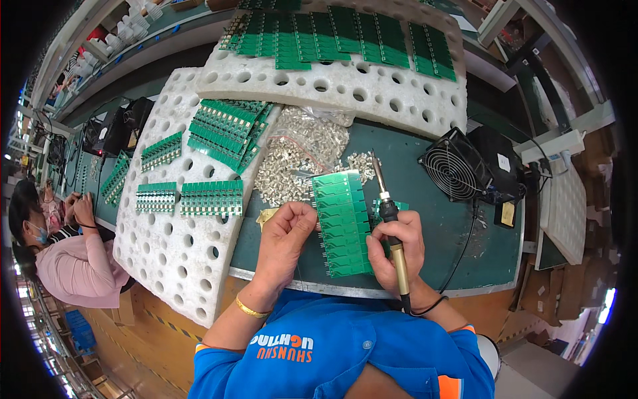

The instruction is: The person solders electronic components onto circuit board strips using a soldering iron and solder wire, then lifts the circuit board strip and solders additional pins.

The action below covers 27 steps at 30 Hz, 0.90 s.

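Note:
A green circuit board panel [341, 229] stands in front of me, with a row of small metal pins along its left edge. My left hand [284, 243] is beside that edge, thumb and forefinger pinched together; whatever they hold is too small or hidden to make out. In my right hand [397, 253] is a soldering iron [399, 266] with a black and gold handle, its tip pointing up and away past the panel's right edge. The fingers of that hand also come close to the panel's right edge. Behind the panel lies a heap of small metal connectors [279, 174].
A plastic bag of connectors [316, 136] lies behind the heap. White perforated foam slabs [174, 266] at left and back carry several green boards [211, 198]. A black fan [455, 166] stands right, near the iron's cable [465, 249]. A co-worker [76, 266] sits at far left.

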Motion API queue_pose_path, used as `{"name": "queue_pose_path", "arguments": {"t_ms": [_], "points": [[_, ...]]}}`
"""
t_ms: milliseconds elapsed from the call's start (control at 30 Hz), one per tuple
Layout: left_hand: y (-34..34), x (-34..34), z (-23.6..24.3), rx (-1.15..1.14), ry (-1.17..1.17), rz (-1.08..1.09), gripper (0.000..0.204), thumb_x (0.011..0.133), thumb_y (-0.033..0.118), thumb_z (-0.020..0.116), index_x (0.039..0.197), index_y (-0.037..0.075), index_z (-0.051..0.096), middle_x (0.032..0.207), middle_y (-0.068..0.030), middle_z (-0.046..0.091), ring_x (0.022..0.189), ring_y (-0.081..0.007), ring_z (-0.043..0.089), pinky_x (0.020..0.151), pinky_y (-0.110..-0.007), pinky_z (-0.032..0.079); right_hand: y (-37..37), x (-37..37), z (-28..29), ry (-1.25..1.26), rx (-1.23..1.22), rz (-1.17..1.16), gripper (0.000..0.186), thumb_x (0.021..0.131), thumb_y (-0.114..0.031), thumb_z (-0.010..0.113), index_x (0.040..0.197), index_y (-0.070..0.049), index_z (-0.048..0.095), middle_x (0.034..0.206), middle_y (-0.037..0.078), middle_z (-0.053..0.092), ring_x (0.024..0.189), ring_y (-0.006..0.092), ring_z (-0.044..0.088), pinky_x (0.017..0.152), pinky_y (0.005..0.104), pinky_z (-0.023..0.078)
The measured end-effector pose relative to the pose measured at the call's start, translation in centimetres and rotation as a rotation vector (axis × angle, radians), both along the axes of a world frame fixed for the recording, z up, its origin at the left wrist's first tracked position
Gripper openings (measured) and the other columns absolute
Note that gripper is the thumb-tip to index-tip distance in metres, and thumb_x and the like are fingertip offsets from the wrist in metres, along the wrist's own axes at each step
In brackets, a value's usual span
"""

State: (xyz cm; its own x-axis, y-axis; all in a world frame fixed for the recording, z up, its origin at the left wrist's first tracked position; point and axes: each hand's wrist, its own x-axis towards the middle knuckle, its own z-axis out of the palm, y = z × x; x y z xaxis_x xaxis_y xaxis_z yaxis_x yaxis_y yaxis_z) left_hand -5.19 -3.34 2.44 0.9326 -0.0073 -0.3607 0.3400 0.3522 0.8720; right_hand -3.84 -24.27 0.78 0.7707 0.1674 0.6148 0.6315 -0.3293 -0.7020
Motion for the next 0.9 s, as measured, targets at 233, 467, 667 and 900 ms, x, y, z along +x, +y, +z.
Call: {"name": "queue_pose_path", "arguments": {"t_ms": [233,467,667,900], "points": [[-0.59,0.25,0.23,0.049,-0.024,0.039,0.010,0.099,0.019,0.063,0.101,0.009,0.063,0.083,0.0086,0.058,0.060,0.0023,0.038,0.050,-0.016,0.026,0.15,0.07,0.12,0.012,0.008,-0.010,0.045,0.074,0.014,0.071,0.112,-0.005,0.057,0.085,0.009,0.056,0.074,0.0191,0.055,0.058,0.0304,0.047],[-0.28,0.01,0.13,0.056,0.000,0.018,0.010,0.100,0.016,0.063,0.103,0.006,0.063,0.085,0.0062,0.061,0.067,0.0015,0.044,0.057,-0.015,0.031,0.12,0.01,0.02,0.008,0.001,-0.012,0.045,0.073,0.014,0.072,0.112,-0.005,0.058,0.089,0.010,0.055,0.072,0.0182,0.056,0.058,0.0298,0.047],[-0.45,-0.01,-0.07,0.058,-0.028,0.036,0.011,0.100,0.019,0.063,0.103,0.007,0.063,0.084,0.0057,0.061,0.064,0.0021,0.042,0.054,-0.015,0.029,0.08,0.30,-0.54,0.005,-0.012,-0.006,0.043,0.073,0.014,0.071,0.111,-0.004,0.058,0.088,0.011,0.055,0.073,0.0191,0.056,0.059,0.0296,0.047],[-0.58,0.06,-0.31,0.086,-0.026,0.047,0.014,0.101,0.024,0.062,0.100,0.010,0.062,0.083,0.0068,0.061,0.057,0.0020,0.037,0.048,-0.016,0.024,0.33,0.36,-0.41,0.020,-0.007,-0.018,0.043,0.074,0.014,0.071,0.111,-0.004,0.059,0.092,0.012,0.053,0.070,0.0183,0.057,0.059,0.0301,0.048]]}}
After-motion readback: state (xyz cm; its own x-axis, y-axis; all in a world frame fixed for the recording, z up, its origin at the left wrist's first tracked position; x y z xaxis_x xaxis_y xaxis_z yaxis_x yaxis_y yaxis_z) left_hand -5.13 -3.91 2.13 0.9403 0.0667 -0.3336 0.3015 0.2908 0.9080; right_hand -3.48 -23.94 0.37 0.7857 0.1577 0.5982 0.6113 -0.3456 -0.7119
